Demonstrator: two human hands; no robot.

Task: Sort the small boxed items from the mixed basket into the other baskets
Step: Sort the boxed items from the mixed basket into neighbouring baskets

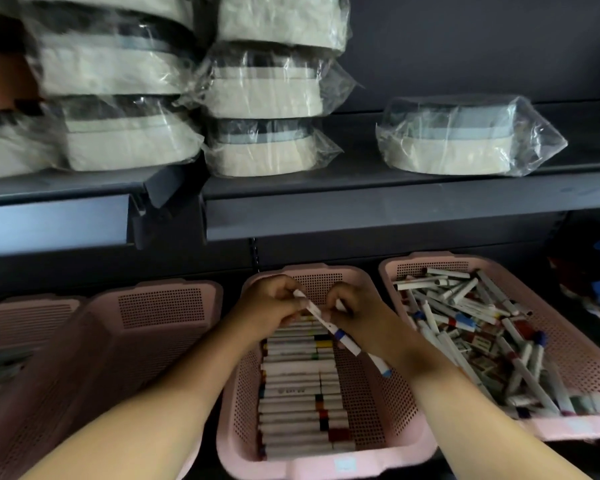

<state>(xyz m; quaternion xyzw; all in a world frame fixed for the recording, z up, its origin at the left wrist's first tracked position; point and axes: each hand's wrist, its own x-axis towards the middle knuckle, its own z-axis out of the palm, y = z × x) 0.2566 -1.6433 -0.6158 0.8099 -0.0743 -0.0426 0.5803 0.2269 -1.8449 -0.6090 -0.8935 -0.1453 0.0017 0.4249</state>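
Both grips are clamped on one white marker [344,339] with a blue band. The left grip [274,306] pinches its upper end with curled fingertips, and the right grip [352,308] curls round it just below, with what may be a second marker in the same grip. The marker slants over the middle basket [291,469], above a neat row of markers [302,393] lying crosswise.

It should handle light and stiff, with a smooth barrel apt to roll or slip, so a pinch at mid-barrel looks safer than one at the cap. The small boxes [482,344] are in the mixed basket [568,436] on the right, half buried under loose markers. They are probably light card and easy to crush — best taken by their long sides once the markers over them are moved aside.

The baskets stand just beside each other with raised perforated walls, so anything carried must clear two rims. The left basket [160,308] shows bare wall. The shelf edge [361,220] overhangs the back — the freest room seems to be low and toward the person.
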